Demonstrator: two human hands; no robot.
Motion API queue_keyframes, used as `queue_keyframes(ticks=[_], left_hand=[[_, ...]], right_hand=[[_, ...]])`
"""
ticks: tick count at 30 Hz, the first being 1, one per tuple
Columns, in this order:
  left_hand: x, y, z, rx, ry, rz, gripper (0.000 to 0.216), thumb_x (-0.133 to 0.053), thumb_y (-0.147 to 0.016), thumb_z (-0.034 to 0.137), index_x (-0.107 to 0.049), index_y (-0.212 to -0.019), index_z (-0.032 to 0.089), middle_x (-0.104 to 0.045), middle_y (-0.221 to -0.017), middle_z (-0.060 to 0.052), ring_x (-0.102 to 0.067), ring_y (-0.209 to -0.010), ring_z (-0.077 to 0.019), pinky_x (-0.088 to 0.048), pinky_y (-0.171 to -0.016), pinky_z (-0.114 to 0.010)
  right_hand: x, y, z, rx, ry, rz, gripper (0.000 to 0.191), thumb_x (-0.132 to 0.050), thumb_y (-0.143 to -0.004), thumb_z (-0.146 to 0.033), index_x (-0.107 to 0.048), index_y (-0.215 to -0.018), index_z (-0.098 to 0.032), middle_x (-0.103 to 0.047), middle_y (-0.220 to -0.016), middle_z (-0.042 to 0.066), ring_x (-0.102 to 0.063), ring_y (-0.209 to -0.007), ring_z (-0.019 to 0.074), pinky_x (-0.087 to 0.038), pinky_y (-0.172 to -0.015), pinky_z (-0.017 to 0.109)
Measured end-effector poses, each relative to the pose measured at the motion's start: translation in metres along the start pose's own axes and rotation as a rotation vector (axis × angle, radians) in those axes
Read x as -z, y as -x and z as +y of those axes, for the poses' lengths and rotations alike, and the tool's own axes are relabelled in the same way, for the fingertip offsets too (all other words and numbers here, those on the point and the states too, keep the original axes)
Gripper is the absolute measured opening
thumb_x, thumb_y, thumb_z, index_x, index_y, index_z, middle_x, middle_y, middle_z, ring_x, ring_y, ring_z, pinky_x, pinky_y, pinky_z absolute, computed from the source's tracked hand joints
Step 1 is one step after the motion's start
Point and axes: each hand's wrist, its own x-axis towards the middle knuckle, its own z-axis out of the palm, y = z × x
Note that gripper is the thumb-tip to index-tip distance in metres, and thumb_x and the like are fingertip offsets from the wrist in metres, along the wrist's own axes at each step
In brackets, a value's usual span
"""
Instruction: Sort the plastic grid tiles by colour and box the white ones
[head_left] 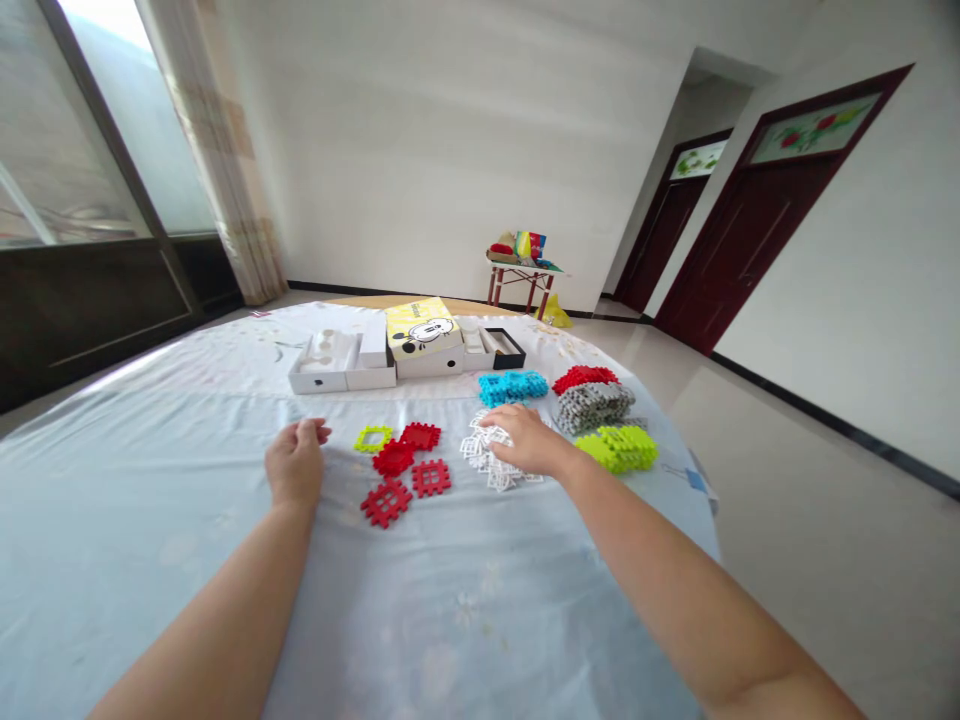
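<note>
My right hand (525,440) reaches over a heap of white square lattice pieces (480,458), thumb and fingers apart around part of it. Whether any piece is gripped there is partly hidden by the hand. My left hand (295,465) rests on the cloth with its fingers curled closed, and no piece shows in it. Between the hands lie several red interlocking square building pieces (431,478) and a yellow-green square frame (373,439). Right of the white heap are stacks of yellow-green pieces (619,450), grey pieces (592,408) and red pieces (585,378). Blue pieces (514,387) lie behind it.
A pale blue cloth covers the round table (420,620). At its back stand white open boxes (341,378), a yellow box with a cartoon print (424,328) and a black-edged tray (510,348). A small side table (525,268) with items on it stands by the wall.
</note>
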Motion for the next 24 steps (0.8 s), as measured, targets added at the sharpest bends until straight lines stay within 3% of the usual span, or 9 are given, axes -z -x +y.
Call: queue_keyframes(ticks=[4, 11, 16, 20, 24], left_hand=[[0.000, 0.002, 0.002, 0.024, 0.063, -0.004, 0.037, -0.040, -0.074, 0.041, -0.065, -0.081, 0.014, -0.064, -0.067, -0.005, -0.059, -0.065, -0.0169, -0.046, -0.064, -0.029], [0.001, 0.008, 0.014, 0.061, 0.115, -0.018, 0.033, -0.040, -0.074, 0.039, -0.063, -0.078, 0.015, -0.063, -0.066, -0.004, -0.058, -0.063, -0.0168, -0.045, -0.063, -0.029], [0.004, 0.013, 0.023, 0.067, 0.112, -0.024, 0.033, -0.039, -0.075, 0.039, -0.063, -0.077, 0.016, -0.063, -0.066, -0.004, -0.057, -0.063, -0.0165, -0.044, -0.063, -0.028], [0.004, 0.015, 0.025, 0.079, 0.127, -0.027, 0.033, -0.039, -0.075, 0.038, -0.062, -0.078, 0.015, -0.063, -0.066, -0.004, -0.057, -0.063, -0.0168, -0.044, -0.063, -0.028], [0.003, 0.014, 0.025, 0.074, 0.122, -0.035, 0.033, -0.038, -0.076, 0.038, -0.062, -0.078, 0.015, -0.063, -0.066, -0.005, -0.058, -0.063, -0.0174, -0.044, -0.062, -0.029]], right_hand=[[-0.034, -0.042, -0.040, 0.077, -0.042, -0.046, 0.034, -0.055, -0.075, -0.025, -0.058, -0.109, -0.023, -0.058, -0.114, 0.005, -0.047, -0.107, 0.0220, -0.033, -0.091, 0.038], [-0.083, -0.100, -0.095, 0.060, 0.024, -0.074, 0.035, -0.050, -0.075, -0.030, -0.058, -0.109, -0.025, -0.059, -0.113, 0.004, -0.047, -0.105, 0.0233, -0.035, -0.086, 0.039], [-0.103, -0.124, -0.105, -0.026, 0.112, -0.126, 0.033, -0.050, -0.075, -0.035, -0.061, -0.104, -0.027, -0.061, -0.110, 0.005, -0.046, -0.105, 0.0262, -0.034, -0.083, 0.042], [-0.105, -0.133, -0.105, -0.013, 0.139, -0.178, 0.033, -0.051, -0.073, -0.042, -0.064, -0.099, -0.025, -0.063, -0.102, 0.007, -0.049, -0.101, 0.0286, -0.034, -0.081, 0.044], [-0.104, -0.134, -0.110, 0.009, 0.150, -0.226, 0.041, -0.060, -0.063, -0.055, -0.066, -0.093, -0.027, -0.063, -0.099, 0.007, -0.050, -0.099, 0.0294, -0.035, -0.080, 0.043]])
